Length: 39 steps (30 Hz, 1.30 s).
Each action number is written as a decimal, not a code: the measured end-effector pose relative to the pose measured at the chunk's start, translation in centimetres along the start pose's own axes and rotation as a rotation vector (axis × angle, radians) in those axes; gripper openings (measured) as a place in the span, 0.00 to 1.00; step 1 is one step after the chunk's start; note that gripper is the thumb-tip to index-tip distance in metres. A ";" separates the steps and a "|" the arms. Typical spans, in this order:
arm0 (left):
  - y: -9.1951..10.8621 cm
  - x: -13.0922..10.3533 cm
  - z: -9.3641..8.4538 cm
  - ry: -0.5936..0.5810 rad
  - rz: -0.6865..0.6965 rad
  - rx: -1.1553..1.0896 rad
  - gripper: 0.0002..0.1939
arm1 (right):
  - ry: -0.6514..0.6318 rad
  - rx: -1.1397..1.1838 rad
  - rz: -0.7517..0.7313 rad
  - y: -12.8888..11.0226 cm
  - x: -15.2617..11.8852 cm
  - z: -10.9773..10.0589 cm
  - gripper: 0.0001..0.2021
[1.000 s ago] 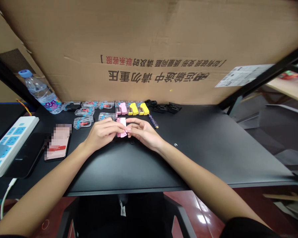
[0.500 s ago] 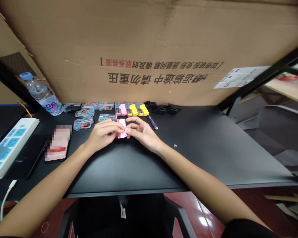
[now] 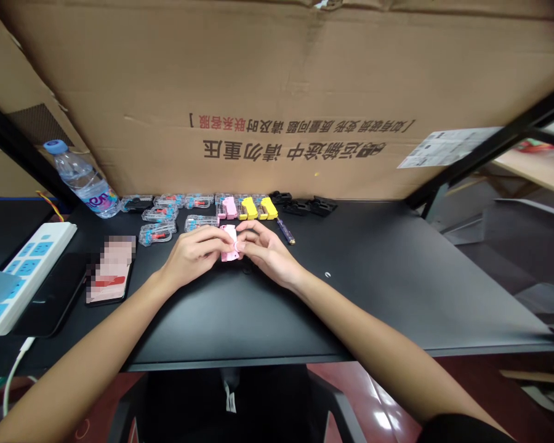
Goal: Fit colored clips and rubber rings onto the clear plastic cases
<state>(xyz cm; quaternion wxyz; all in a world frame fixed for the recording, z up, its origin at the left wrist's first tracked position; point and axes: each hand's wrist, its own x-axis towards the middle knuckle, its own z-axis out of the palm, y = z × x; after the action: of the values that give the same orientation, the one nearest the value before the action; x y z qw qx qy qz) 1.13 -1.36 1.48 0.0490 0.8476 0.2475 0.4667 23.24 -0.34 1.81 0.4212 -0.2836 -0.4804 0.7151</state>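
A small pink plastic piece (image 3: 229, 252) with a pale face is held between both hands over the black table (image 3: 277, 326). My left hand (image 3: 194, 252) grips its left side with fingers and thumb. From the right, my right hand (image 3: 266, 251) pinches its edge; the fingertips hide part of it. Just beyond stand a pink-and-clear plastic piece (image 3: 227, 208) and two yellow ones, a yellow piece (image 3: 247, 208) and another yellow piece (image 3: 267, 208). Several clear cases with blue and red parts, such as a clear case (image 3: 157, 233), lie to the left.
Black clips (image 3: 322, 206) and a dark pen-like stick (image 3: 285, 232) lie at the back. A small white ring-like bit (image 3: 327, 274) is on the right. Leftward are a water bottle (image 3: 84, 181), a phone (image 3: 113, 271) and a power strip (image 3: 32, 271). A cardboard wall (image 3: 305, 74) closes the back.
The view has shifted slightly, so everything sits a little lower and to the right. The pink piece appears slightly turned between the hands; both hands keep their grip.
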 end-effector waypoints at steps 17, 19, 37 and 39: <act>0.5 1.0 -0.3 0.023 -0.760 -0.483 0.22 | 0.074 -0.538 -0.285 0.1 0.0 -0.6 0.22; 0.5 1.1 -0.4 -0.049 -0.757 -0.536 0.22 | 0.054 -0.536 -0.267 0.3 0.1 -0.7 0.21; -3.1 -1.0 -2.9 -0.331 -0.467 0.390 0.11 | 0.238 -0.225 -0.206 -0.1 0.7 -1.4 0.25; -3.1 -1.0 -2.9 -0.322 -0.472 0.353 0.12 | 0.252 -0.180 -0.207 0.0 0.7 -1.5 0.26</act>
<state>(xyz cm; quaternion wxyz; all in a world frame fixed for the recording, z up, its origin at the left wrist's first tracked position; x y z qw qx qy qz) -2.82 0.49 1.37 0.0465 0.8251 0.5032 0.2527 24.09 0.95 1.23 0.5220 -0.3566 -0.5126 0.5810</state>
